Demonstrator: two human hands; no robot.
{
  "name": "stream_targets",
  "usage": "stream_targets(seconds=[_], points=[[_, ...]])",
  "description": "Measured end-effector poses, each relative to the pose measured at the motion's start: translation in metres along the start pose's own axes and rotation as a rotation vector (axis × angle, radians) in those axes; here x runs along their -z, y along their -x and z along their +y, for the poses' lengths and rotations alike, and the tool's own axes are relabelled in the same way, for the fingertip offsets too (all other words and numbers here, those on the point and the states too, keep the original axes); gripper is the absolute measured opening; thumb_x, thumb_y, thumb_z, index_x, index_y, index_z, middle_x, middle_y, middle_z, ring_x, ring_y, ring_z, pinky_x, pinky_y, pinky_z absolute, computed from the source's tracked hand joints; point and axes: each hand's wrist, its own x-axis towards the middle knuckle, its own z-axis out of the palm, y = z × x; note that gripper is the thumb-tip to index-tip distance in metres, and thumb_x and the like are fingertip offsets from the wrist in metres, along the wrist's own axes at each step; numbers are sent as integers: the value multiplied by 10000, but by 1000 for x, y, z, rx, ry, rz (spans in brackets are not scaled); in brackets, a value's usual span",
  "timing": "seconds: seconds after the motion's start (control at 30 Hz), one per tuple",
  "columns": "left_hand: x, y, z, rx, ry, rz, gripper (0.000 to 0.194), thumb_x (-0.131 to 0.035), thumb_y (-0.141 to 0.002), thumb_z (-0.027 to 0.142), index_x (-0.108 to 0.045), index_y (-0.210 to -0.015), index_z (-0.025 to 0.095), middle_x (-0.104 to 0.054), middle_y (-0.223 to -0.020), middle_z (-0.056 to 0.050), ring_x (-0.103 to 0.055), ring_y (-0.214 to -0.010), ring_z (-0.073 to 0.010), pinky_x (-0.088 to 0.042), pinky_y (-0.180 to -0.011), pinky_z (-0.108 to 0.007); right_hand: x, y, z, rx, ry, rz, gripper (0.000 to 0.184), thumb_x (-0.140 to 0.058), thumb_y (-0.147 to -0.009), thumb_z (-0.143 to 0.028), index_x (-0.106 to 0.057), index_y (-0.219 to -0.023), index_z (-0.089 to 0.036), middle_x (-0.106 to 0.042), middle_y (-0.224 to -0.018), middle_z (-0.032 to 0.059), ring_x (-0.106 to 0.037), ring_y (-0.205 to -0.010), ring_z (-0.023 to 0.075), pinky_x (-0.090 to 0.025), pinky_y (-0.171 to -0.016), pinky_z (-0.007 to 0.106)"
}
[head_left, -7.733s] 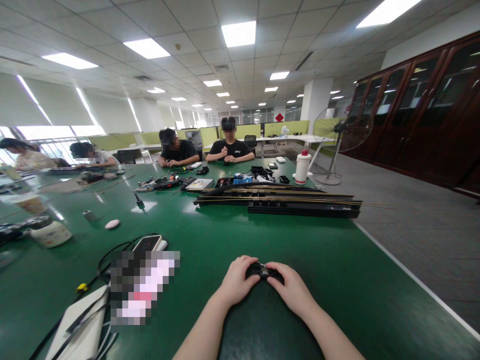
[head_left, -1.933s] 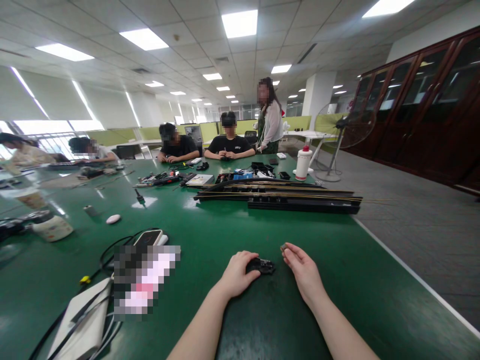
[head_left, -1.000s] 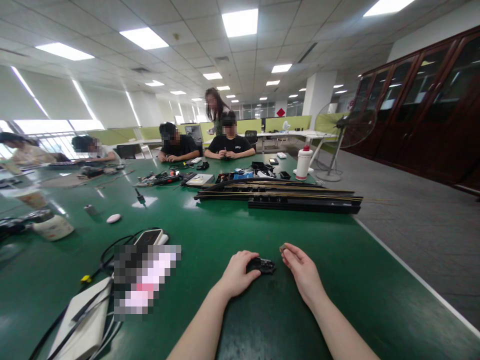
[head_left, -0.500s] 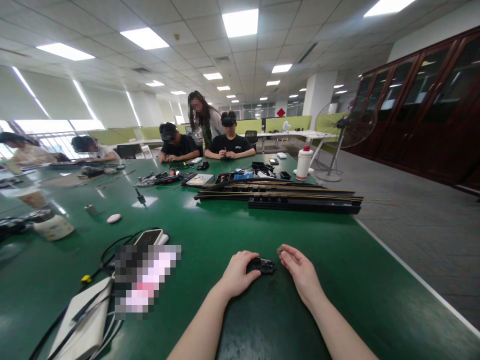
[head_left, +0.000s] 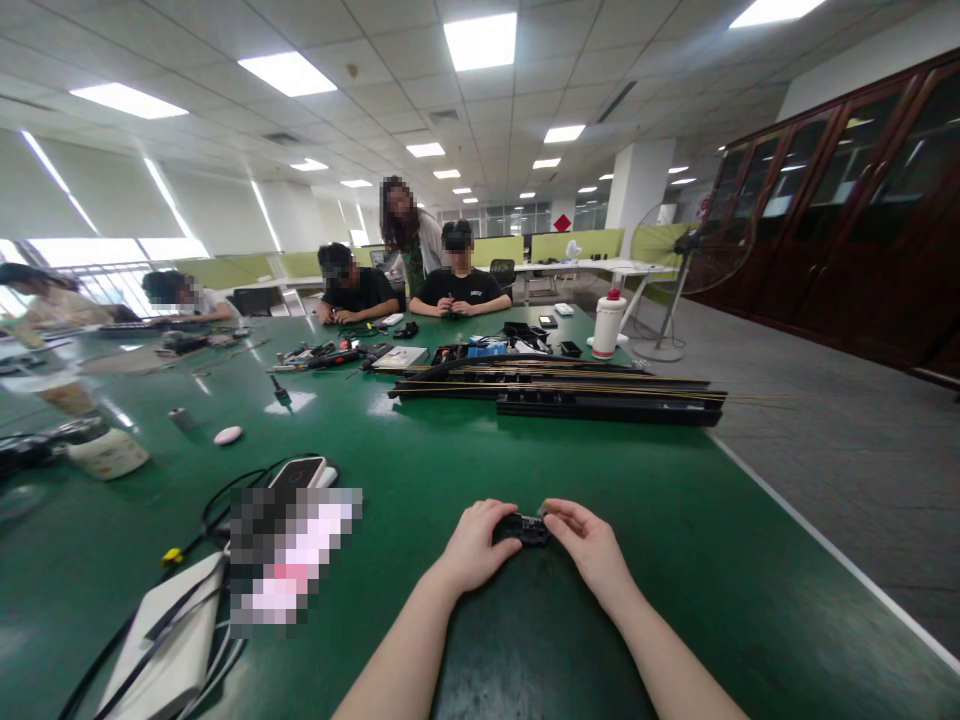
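Note:
On the green tabletop in front of me lies a small black part [head_left: 527,530], open on top with fine detail inside; its exact kind does not show. My left hand [head_left: 480,540] is closed round its left end, thumb on the near side and fingers on the far side. At the part's right end, my right hand [head_left: 585,545] is closed in a pinch, its fingertips touching or nearly touching the part. A small brownish piece sits between those fingertips, mostly hidden now.
Long black rails [head_left: 607,405] with thin yellowish rods lie farther back, beside a white bottle [head_left: 606,325] with a red cap. To my left are a phone-like device [head_left: 300,478], cables, a white box [head_left: 161,640] and a pink oval object [head_left: 228,436]. Several people work across the table.
My right hand has moved left with its small piece, from just off the black part to its right end. My left hand has stayed on the part.

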Motion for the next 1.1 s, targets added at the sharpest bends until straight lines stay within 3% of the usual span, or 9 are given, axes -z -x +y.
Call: stream_targets(seconds=[0.23, 0.63, 0.83, 1.1], points=[[-1, 0, -2, -9, -4, 8, 404, -623, -739, 261, -538, -1133, 234, -583, -1089, -43, -494, -1031, -225, -378, -919, -367, 1, 3, 3, 198, 341, -30, 228, -685, -650, -358, -715, -849, -254, -701, -936, 50, -611, -931, 252, -431, -903, 417], [-1, 0, -4, -25, -23, 16, 404, -632, -740, 246, -537, -1131, 222, -587, -1080, -39, -499, -1017, -215, -383, -914, -354, 0, 4, 3, 344, 605, -152, 184, -664, -681, -270, -715, -854, -308, -691, -962, 37, -571, -971, 256, -409, -910, 438], [-4, -1, -7, -28, -33, 19, 405, -633, -735, 252, -538, -1128, 225, -588, -1078, -38, -505, -1011, -217, -387, -905, -359, 1, 2, 5, 333, 805, -223, 224, -612, -728, -248, -697, -935, -258, -659, -1070, 60, -552, -1040, 239, -389, -943, 421], [-3, -1, -4, -27, -25, 25, 404, -624, -740, 251, -536, -1134, 228, -587, -1072, -36, -505, -1006, -216, -390, -901, -360, 4, 3, 1, 260, 784, -262, 318, -588, -732, -202, -653, -1043, -229, -636, -1139, 61, -547, -1086, 217, -368, -996, 394]])
